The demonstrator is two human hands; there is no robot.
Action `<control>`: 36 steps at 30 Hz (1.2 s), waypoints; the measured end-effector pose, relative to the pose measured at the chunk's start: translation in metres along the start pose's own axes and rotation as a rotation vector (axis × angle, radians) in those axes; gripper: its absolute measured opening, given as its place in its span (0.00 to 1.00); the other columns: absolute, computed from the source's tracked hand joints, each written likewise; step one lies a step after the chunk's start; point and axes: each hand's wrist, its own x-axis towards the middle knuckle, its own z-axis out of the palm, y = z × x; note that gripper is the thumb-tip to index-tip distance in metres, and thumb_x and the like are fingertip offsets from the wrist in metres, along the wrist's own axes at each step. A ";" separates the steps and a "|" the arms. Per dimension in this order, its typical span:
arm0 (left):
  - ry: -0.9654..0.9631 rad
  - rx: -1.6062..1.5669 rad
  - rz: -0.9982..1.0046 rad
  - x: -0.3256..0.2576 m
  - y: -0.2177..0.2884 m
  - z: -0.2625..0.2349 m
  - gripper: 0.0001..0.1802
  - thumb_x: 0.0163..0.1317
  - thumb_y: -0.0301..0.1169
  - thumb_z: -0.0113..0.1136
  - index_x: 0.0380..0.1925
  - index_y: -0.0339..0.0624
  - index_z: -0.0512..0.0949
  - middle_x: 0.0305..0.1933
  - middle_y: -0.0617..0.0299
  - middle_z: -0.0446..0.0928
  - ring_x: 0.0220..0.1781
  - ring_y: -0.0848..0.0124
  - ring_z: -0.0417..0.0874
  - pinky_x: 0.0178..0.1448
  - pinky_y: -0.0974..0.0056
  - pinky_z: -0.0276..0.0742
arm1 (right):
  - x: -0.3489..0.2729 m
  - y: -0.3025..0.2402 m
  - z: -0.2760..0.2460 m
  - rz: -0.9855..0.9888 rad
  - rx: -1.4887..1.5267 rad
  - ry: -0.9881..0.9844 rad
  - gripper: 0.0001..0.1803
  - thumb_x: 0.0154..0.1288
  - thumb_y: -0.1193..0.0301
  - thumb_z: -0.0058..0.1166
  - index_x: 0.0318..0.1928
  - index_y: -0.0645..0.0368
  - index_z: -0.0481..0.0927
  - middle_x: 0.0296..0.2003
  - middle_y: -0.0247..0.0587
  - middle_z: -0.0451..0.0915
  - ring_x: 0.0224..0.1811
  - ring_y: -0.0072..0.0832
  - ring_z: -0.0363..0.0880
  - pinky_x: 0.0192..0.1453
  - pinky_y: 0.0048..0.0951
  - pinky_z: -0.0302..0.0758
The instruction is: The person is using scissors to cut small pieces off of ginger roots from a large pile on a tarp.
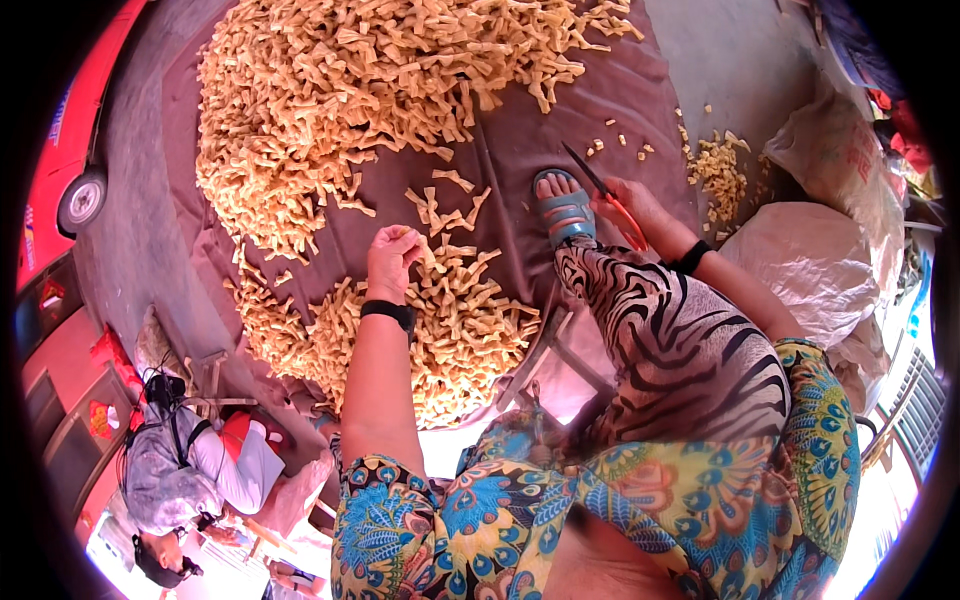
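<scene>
My left hand (393, 262) is closed in a pinch around a small tan piece (428, 256), most of it hidden by the fingers. Below and around that hand lies a smaller pile of tan, knotted-looking pieces (460, 350). Scissors (628, 222) with red handles and dark blades are gripped in my right hand (645, 212), their tips pointing away to the upper left. Just left of the scissors is my sandalled foot (566, 208). A few loose tan pieces (447, 208) lie between the two piles.
A large heap of the same pieces (350, 90) covers the far part of a brown cloth (560, 125). Small cut bits (720, 175) lie at the right, beside whitish sacks (805, 265). Another person (190, 470) sits at lower left; a red vehicle (65, 130) stands at far left.
</scene>
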 end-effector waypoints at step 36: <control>-0.097 -0.104 0.005 -0.042 0.003 0.218 0.09 0.56 0.28 0.62 0.29 0.44 0.70 0.23 0.65 0.75 0.20 0.76 0.77 0.21 0.74 0.76 | -0.034 -0.003 -0.015 -0.079 0.135 -0.139 0.17 0.59 0.64 0.55 0.46 0.58 0.72 0.30 0.40 0.77 0.33 0.24 0.74 0.37 0.29 0.71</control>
